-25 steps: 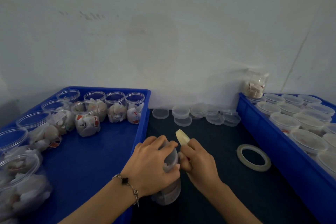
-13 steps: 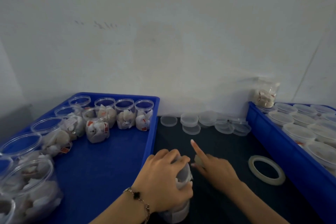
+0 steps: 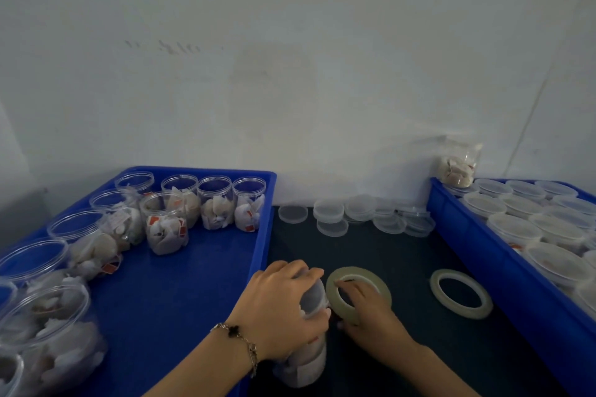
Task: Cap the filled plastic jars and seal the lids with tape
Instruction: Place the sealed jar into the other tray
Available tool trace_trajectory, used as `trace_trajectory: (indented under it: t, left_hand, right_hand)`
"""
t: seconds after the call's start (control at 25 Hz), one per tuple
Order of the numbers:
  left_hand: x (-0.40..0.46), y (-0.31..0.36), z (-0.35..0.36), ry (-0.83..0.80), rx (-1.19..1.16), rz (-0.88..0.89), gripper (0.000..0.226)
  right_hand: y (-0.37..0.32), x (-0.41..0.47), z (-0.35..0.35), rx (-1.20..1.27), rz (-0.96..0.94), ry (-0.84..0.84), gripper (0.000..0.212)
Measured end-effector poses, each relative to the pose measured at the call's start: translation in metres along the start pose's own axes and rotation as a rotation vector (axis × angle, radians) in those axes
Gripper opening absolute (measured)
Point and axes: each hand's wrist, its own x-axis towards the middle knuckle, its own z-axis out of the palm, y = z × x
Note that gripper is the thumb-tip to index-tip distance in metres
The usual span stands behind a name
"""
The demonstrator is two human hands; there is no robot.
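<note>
Our left hand (image 3: 283, 306) grips the capped jar (image 3: 306, 361) by its lid on the dark mat (image 3: 403, 255), hiding most of the lid. Our right hand (image 3: 367, 309) holds a tape roll (image 3: 358, 295) against the jar, fingers hooked through its core; whether tape has reached the lid, we cannot tell.

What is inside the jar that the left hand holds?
Pale packets show through the jar's clear lower wall. The left hand covers the upper part, so the lid and the filling there are mostly hidden.
</note>
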Motion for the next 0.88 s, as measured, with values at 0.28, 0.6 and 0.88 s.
trace_trajectory:
  t: [0.28, 0.6, 0.88]
  left_hand:
    - [0.001, 0.004, -0.002, -0.044, -0.121, 0.044, 0.050]
    - [-0.004, 0.020, 0.004, -0.015, -0.030, -0.021, 0.033]
    - [-0.004, 0.025, -0.002, -0.212, -0.081, 0.042, 0.073]
  right_hand:
    - [-0.063, -0.038, -0.008, 0.547, -0.153, -0.063, 0.081]
    - [-0.080, -0.049, 0.005, 0.360, 0.034, 0.132, 0.067]
    - [-0.079, -0.058, 0.001, 0.357, 0.100, 0.112, 0.101]
